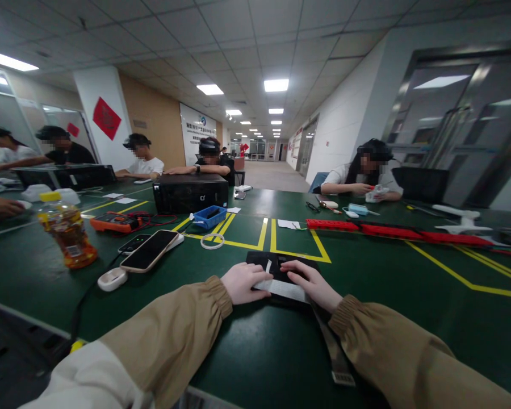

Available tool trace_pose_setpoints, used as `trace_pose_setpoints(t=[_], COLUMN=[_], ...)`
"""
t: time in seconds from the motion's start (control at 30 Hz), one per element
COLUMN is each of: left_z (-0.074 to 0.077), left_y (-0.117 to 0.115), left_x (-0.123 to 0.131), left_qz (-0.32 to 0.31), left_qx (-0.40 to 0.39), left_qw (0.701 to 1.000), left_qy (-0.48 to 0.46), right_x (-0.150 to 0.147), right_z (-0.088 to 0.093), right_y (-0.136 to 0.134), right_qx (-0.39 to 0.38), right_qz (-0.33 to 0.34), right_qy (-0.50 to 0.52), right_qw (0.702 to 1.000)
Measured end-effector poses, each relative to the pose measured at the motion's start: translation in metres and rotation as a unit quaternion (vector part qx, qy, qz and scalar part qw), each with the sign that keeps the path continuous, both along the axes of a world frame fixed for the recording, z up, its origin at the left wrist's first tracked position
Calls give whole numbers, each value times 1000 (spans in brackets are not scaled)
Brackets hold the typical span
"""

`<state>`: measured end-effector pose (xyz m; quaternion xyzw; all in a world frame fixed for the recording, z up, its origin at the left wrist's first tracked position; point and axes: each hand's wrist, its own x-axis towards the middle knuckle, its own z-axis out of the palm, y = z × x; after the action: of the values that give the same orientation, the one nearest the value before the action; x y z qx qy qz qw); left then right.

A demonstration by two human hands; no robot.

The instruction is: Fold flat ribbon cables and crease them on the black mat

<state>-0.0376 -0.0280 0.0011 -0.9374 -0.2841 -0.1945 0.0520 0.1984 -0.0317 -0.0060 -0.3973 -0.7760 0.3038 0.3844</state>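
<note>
In front of me on the green table lies a flat black object (255, 257), its exact kind unclear. A pale strip (286, 289) runs across its near part. My left hand (246, 283) grips its left side, fingers together and thumb on the strip. My right hand (313, 282) rests over the right side, fingers bent but apart, their tips touching the dark surface. Between the hands a small white piece (268, 265) sticks up. A grey flat band, like a ribbon cable (333, 346), hangs toward me from beneath my right wrist; my hands partly hide where it begins.
Left on the table (238, 346) are a drink bottle (70, 233), a phone (150, 251), an orange multimeter (116, 222) and a blue tray (210, 217). Behind stands a black computer case (190, 193). Red strips (392, 232) lie right. Several people sit around.
</note>
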Motion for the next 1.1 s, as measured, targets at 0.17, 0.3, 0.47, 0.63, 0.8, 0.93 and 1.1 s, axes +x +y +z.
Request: trace_pose_setpoints(t=[0.17,0.3,0.47,0.63,0.8,0.93,1.1], left_z=[1,2,2,1,1,1,2], left_y=[0,0,0,1,0,0,-1], left_x=[0,-1,-1,0,0,-1,0], left_qz=[7,0,-5,-7,-5,-2,15], left_qx=[-15,-23,-29,-24,-19,-18,-24], left_qw=[1000,1000,1000,1000,1000,1000,1000], left_qy=[1,5,2,13,14,20,6], right_x=[0,-1,-5,-15,-23,-25,-28], right_z=[-1,-1,-1,0,3,2,4], right_y=[-3,-4,0,8,12,17,20], right_qx=[108,135,145,117,130,151,173], right_qz=[34,37,18,-22,-34,-47,-68], right_qy=[-145,-212,-262,-290,-293,-287,-295], right_qw=[983,967,954,950,947,945,937])
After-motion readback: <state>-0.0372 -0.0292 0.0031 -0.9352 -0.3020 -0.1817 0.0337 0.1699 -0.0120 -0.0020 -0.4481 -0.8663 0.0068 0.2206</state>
